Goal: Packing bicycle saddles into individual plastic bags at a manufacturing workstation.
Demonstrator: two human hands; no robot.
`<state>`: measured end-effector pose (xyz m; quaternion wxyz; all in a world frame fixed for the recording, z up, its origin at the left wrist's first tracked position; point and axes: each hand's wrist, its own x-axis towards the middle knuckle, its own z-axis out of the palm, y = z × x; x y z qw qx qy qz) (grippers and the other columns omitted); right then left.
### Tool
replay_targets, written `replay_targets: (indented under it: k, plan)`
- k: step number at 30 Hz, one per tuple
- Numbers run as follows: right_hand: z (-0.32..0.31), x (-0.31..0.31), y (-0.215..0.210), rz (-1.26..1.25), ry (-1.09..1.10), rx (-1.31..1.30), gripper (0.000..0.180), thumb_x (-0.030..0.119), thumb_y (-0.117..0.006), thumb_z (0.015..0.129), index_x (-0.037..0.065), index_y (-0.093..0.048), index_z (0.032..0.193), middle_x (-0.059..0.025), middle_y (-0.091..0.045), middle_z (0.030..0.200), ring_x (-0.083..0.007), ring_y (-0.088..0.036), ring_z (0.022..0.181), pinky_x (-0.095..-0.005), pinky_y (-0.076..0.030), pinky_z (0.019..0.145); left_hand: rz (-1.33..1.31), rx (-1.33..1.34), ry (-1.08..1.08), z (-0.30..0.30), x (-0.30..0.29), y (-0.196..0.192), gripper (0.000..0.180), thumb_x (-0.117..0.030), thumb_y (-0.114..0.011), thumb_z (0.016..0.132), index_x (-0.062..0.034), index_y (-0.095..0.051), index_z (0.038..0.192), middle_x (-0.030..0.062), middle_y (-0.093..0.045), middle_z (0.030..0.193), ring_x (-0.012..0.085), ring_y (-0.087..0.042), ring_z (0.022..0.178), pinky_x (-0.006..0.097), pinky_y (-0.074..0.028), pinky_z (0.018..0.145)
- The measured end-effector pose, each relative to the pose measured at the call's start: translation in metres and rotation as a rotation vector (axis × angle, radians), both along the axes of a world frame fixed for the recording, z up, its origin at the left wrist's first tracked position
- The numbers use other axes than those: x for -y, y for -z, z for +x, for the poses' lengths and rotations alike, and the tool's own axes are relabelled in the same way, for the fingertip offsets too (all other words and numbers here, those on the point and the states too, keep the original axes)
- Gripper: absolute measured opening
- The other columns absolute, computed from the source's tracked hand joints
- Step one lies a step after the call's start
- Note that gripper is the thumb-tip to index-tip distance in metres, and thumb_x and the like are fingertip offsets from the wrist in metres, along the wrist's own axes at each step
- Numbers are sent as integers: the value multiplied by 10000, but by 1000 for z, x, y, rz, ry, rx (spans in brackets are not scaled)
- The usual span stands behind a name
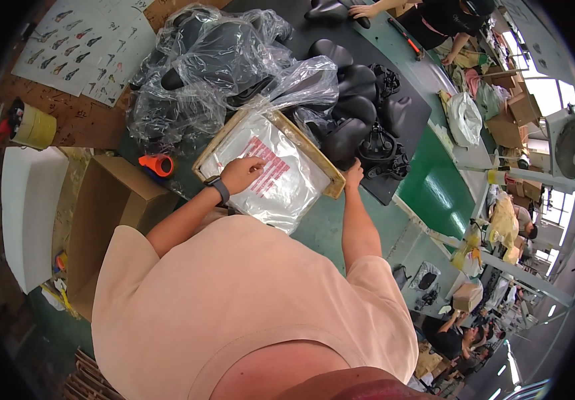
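A stack of clear plastic bags (281, 190) with red print lies in a shallow wooden-edged tray (311, 160) in front of me. My left hand (243, 175), with a dark watch at the wrist, rests over the bags, its fingers bent and closed at the top one. Beyond the tray's right corner, my right hand (353, 175) has its fingers closed at the near end of a black bicycle saddle (344, 141); part of the grip is hidden. Several more black saddles (356, 81) lie just behind it, some showing their undersides.
Saddles wrapped in clear plastic (214, 57) are heaped behind the tray. An orange tape roll (159, 165) and an open cardboard box (111, 200) are at left. A green conveyor belt (437, 187) runs along the right. Another person's hand (365, 11) touches a saddle at the far side.
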<state>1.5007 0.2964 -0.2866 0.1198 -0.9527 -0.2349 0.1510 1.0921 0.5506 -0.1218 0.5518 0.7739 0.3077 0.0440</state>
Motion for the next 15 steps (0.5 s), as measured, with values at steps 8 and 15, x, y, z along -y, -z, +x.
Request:
replay_targets:
  k: [8,15]
  plan:
    - [-2,-16,-9,309,-13,152,868,261,-900,745,14,-458,1449,-290,-627,1335,-518,-655,1201,-576,-555,1005,24,36,83,-10,70,-20,299,-152,-721,1034,-25,-743,1304,162,-799,1127,237,-776,972,352,-603,867]
    - [-110,60,-81,115,267,-32,980,424,-869,828,17,-374,1569,-312,-611,1360,-543,-666,1175,-585,-557,1001,324,-141,239,7,118,29,250,-320,-710,1025,-86,-769,1091,153,-783,981,361,-746,898,470,-576,781]
